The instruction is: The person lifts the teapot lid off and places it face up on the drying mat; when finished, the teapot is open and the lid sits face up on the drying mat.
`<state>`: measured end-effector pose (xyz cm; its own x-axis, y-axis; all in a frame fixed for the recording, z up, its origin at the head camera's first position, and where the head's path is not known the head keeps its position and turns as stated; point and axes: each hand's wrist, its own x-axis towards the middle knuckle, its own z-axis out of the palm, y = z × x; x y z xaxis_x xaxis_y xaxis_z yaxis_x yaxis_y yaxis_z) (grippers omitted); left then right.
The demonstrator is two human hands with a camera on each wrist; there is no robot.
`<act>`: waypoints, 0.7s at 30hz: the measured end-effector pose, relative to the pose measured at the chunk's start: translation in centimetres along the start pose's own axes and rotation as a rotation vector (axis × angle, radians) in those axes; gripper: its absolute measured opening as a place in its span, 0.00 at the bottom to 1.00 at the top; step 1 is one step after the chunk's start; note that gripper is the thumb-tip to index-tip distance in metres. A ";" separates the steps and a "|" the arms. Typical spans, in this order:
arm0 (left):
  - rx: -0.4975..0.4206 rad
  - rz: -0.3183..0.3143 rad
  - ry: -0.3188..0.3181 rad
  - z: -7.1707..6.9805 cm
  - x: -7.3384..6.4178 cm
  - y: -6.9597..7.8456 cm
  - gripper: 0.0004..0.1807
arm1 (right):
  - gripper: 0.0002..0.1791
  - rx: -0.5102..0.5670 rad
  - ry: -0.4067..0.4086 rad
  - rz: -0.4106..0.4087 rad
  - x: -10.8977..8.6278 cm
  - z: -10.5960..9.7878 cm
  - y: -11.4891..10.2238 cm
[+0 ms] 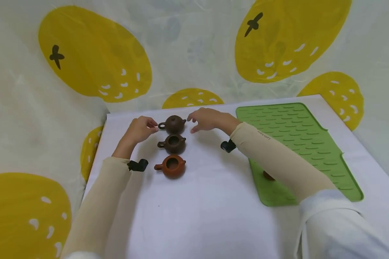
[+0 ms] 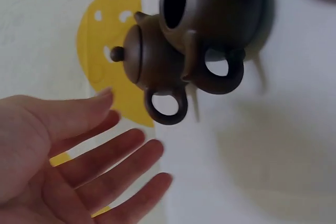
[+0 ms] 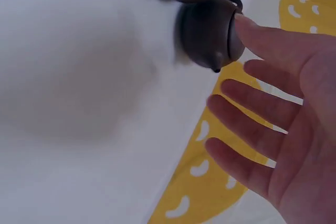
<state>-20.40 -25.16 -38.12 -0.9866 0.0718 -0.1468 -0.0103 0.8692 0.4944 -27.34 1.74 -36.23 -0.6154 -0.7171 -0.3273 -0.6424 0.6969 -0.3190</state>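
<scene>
Three small teapots stand in a row, handles to the left and spouts to the right. The farthest, a dark brown teapot [image 1: 175,126] [image 2: 160,59] [image 3: 206,32], has its lid on. Nearer are a lidless brown teapot [image 1: 175,148] [image 2: 226,14] and a lidless reddish-brown teapot [image 1: 173,174]. My left hand [image 1: 142,129] [image 2: 79,156] is beside the lidded teapot's handle, fingers extended, holding nothing; the left wrist view shows a gap between them. Off the spout side, my right hand [image 1: 207,119] [image 3: 294,108] has its fingers spread and grips nothing.
A green textured mat [image 1: 288,126] lies on the right of the white-covered table [image 1: 197,216]. On it a small reddish-brown object [image 1: 268,176] is mostly hidden by my right forearm. A curtain with yellow fruit prints [image 1: 194,54] hangs behind the table.
</scene>
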 end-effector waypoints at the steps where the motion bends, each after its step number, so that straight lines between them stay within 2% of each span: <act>1: -0.004 -0.009 0.020 0.1 0.3 0.0 0.17 | 0.31 -0.013 0.016 -0.003 0.5 -0.1 -0.2; 5: -0.032 -0.045 0.077 0.9 1.5 -0.3 0.18 | 0.30 -0.048 0.082 -0.019 2.6 -0.1 -1.2; 10: -0.056 -0.065 0.079 1.8 2.5 -0.3 0.19 | 0.29 -0.092 0.149 -0.026 4.5 0.5 -2.0; 16: -0.035 -0.076 0.071 2.8 3.2 -0.6 0.19 | 0.25 -0.134 0.194 -0.054 5.9 1.5 -2.3; 21: -0.041 -0.067 0.110 3.0 3.5 -0.9 0.17 | 0.20 -0.102 0.243 -0.069 6.4 2.1 -2.5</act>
<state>-23.35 -24.20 -41.66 -0.9953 -0.0418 -0.0869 -0.0812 0.8492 0.5217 -28.69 -4.57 -39.38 -0.6519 -0.7540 -0.0807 -0.7219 0.6497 -0.2381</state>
